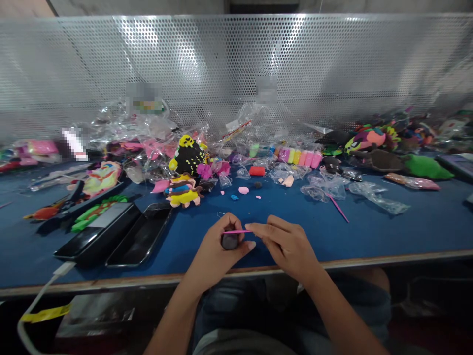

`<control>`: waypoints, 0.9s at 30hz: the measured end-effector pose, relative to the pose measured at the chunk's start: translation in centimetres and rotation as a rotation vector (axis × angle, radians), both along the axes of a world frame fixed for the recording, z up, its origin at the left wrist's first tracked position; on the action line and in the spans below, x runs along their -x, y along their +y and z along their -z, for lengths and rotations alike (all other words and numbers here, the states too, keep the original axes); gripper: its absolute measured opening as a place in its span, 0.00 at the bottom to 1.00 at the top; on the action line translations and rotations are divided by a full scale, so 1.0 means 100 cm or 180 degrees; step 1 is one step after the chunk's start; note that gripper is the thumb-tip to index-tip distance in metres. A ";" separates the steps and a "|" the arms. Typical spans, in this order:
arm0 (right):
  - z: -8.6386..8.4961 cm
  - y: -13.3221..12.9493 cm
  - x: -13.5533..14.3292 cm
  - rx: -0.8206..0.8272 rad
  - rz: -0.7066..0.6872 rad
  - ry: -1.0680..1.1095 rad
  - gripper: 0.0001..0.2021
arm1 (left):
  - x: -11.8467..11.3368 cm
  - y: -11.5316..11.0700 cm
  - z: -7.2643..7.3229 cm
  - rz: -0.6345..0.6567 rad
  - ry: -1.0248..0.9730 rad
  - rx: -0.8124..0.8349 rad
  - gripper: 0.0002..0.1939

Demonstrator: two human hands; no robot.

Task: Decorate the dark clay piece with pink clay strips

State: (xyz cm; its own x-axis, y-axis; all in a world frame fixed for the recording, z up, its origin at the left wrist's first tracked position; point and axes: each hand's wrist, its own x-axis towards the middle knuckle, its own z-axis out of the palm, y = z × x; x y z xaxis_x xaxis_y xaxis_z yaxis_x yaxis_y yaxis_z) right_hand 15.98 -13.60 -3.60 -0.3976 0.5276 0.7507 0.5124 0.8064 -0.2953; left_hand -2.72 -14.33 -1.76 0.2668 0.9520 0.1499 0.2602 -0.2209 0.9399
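Observation:
My left hand (218, 241) is wrapped round a dark grey lump of clay (229, 241) near the table's front edge. A thin pink stick (236, 231) lies across the top of the lump. My right hand (283, 241) pinches the stick's right end between its fingertips. Beyond my hands, small bits of clay rest on the blue table: a light pink piece (243, 190), a blue piece (234, 197) and a dark piece (257, 185). Behind them sits a red block (257, 170).
Two phones, one on a dark box (99, 231) and one flat (142, 236), lie at the left. Clay figures (184, 191), plastic bags (325, 187) and another pink stick (338, 208) are spread across the table. A perforated metal screen (221, 64) stands behind.

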 end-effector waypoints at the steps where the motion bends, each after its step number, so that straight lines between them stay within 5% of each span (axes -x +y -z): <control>1: 0.000 0.000 0.000 0.0030 -0.0014 0.0053 0.15 | 0.000 0.000 0.000 0.0000 0.0009 -0.0007 0.13; 12: -0.003 -0.002 0.001 -0.0014 0.0031 -0.0088 0.15 | 0.001 0.001 0.001 -0.0003 0.0253 -0.0124 0.12; 19: -0.003 -0.001 0.003 0.0369 0.0615 0.0845 0.11 | -0.004 -0.007 0.011 -0.0291 0.1504 -0.1052 0.19; 24: -0.002 0.002 0.003 0.0624 0.0734 0.0840 0.10 | 0.002 -0.008 0.013 -0.0346 0.2153 -0.1101 0.12; 27: -0.003 0.003 0.003 0.0734 0.0776 0.0823 0.10 | 0.007 -0.006 0.013 -0.0370 0.2327 -0.1099 0.19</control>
